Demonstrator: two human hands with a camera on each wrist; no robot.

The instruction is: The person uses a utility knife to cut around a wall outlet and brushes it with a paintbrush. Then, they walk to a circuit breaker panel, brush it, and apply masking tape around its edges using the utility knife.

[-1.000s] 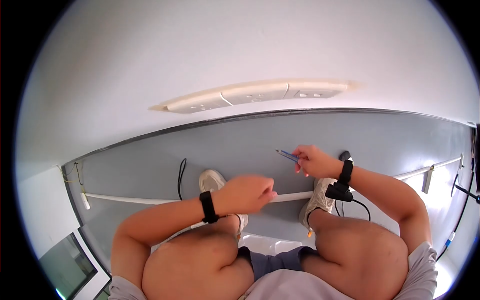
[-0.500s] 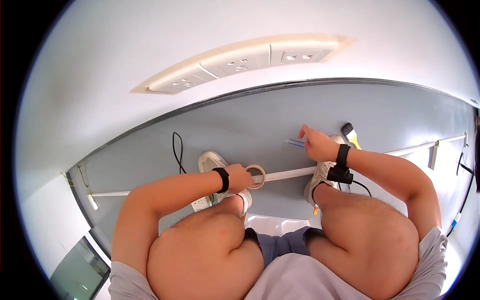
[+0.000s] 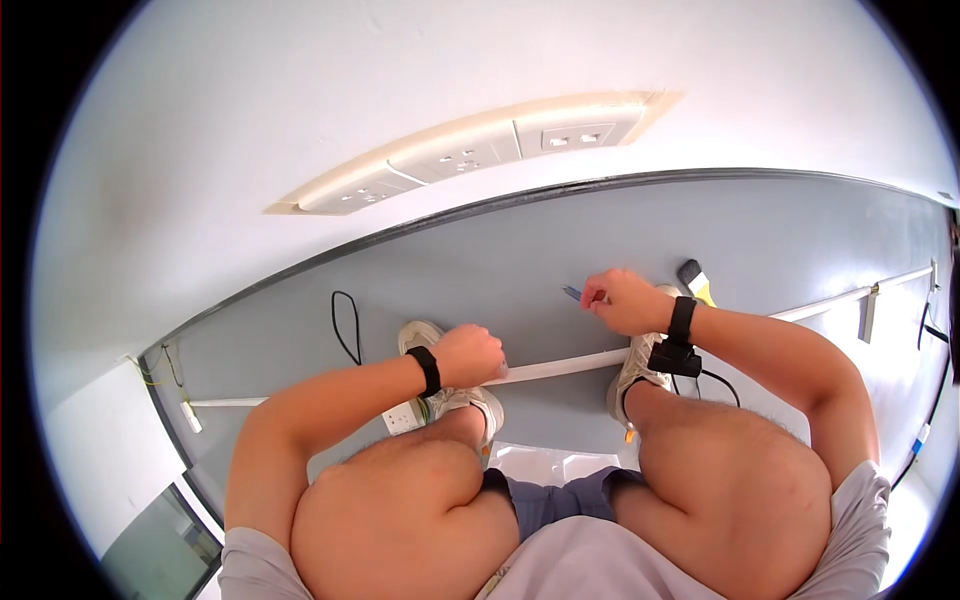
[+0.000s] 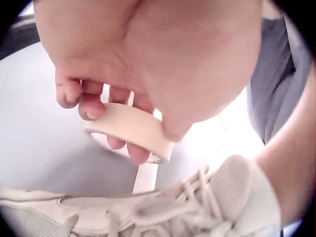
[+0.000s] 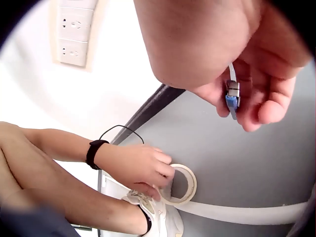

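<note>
My left hand [image 3: 467,355] grips a roll of cream masking tape [image 4: 132,126], with some fingers through its ring and others on its outside. In the right wrist view the ring of tape shows beside the left fingers; in the head view the hand mostly hides it. My right hand [image 3: 630,302] pinches a slim blue-and-metal cutter knife [image 5: 232,95] between thumb and fingers, its narrow end pointing left in the head view. Both hands are above the grey floor [image 3: 540,250], in front of the shoes.
A row of wall sockets [image 3: 450,158] has cream tape around its edges. A paintbrush [image 3: 695,282] lies beyond my right shoe [image 3: 640,370]. A white trunking strip [image 3: 570,367] crosses the floor. A black cable loop [image 3: 345,320] and a white power strip [image 3: 402,417] are near my left shoe [image 3: 418,333].
My left hand has moved left overall, and it turned so the tape ring seen half a second ago is now mostly hidden. The right hand shifted slightly, still holding the knife. The head view has tilted.
</note>
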